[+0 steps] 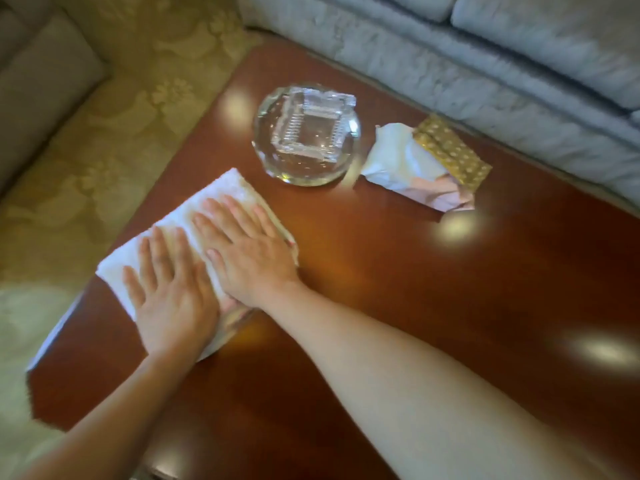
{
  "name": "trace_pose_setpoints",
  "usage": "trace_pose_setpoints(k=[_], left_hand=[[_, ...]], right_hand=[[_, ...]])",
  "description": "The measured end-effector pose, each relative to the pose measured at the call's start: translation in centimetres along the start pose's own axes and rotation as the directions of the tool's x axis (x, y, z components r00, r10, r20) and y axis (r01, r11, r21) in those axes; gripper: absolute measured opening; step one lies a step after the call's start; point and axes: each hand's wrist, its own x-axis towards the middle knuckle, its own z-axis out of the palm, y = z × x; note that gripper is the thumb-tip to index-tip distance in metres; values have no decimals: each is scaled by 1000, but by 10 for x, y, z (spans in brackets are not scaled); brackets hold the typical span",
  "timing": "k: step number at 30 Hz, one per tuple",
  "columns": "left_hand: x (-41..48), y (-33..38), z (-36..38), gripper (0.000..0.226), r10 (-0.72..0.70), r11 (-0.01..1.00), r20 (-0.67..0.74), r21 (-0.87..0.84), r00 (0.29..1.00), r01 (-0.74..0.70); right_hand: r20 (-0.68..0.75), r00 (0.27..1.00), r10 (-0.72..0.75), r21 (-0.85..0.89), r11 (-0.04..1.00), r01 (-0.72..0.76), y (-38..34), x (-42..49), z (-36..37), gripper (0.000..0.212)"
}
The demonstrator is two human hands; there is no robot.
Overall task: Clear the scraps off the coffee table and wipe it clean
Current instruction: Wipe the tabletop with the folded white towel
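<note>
Left hand [171,292]: flat, fingers straight, pressed on my white cloth [225,188].
Right hand [249,252]: flat beside it, cloth beneath.
Cloth: lay by the bench's [450,306] left edge.

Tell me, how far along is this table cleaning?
Done, it seems: no loose scraps show on the table. In hand: the left hand and right hand press flat on a white cloth near the table's corner, apparently wiping. Probably left: the stretch around the glass ashtray and tissue box; whether it's wiped doesn't show.
</note>
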Motion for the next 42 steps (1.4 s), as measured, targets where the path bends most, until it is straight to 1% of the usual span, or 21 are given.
trace_pose_setpoints(k=[3,4,6,8,9,13,15,17,18,21,24,26,28,30,32,33,35,38,40,42], left_hand=[[-4,-2,6,68,17,998,23,53,1000,-18],[-5,-6,10,75,43,992,63,112,997,-50],[-7,-10,17,105,123,951,186,258,975,-169],[-16,-3,22,126,159,926,268,292,950,-238],[-24,7,23,130,171,922,289,291,942,-256],[-76,67,32,119,242,912,291,257,925,-320],[-112,107,42,106,304,915,242,195,922,-353],[-149,148,55,96,400,894,178,138,899,-426],[-166,167,60,96,459,870,163,119,873,-479],[-212,229,76,86,595,788,193,53,780,-614],[-235,277,86,86,644,729,287,51,709,-683],[-228,301,87,77,657,718,298,33,693,-695],[-210,321,86,75,686,687,316,14,656,-726],[-185,349,94,60,721,644,324,11,612,-765],[-157,386,111,60,745,614,318,16,586,-789],[-142,408,118,60,754,605,307,18,580,-796],[-117,454,131,61,762,603,291,8,579,-798],[-89,510,145,61,754,617,303,-22,583,-787],[-84,534,154,60,740,628,318,-9,593,-778],[-87,548,157,59,732,636,317,-2,603,-772]], right_hand=[[-35,999,39,-3,999,-39,5,-15,2,59],[-53,997,57,-2,998,-57,8,-23,2,58],[-76,993,93,-6,996,-93,14,-39,2,57],[-78,989,125,-14,992,-126,22,-60,1,58],[-77,987,143,-17,989,-145,29,-74,2,59],[-100,968,231,63,972,-225,68,-144,2,56],[-110,949,295,101,953,-284,92,-193,4,54],[-132,918,374,134,924,-358,120,-245,2,53],[-142,899,413,140,908,-395,131,-271,2,52],[-170,842,511,143,858,-492,167,-353,1,54],[-201,796,570,132,821,-555,200,-400,-1,55],[-200,785,586,120,810,-574,222,-404,-2,56],[-230,768,598,116,800,-588,243,-396,-3,55],[-288,730,620,128,780,-612,271,-387,-5,54],[-338,674,657,131,742,-658,310,-375,-10,53],[-346,652,675,123,721,-682,332,-368,-14,52],[-323,633,704,114,693,-712,379,-353,-24,53],[-245,641,727,132,680,-721,438,-338,-43,57],[-205,634,746,138,663,-736,463,-338,-51,58],[-210,613,762,146,644,-751,476,-342,-55,58]])
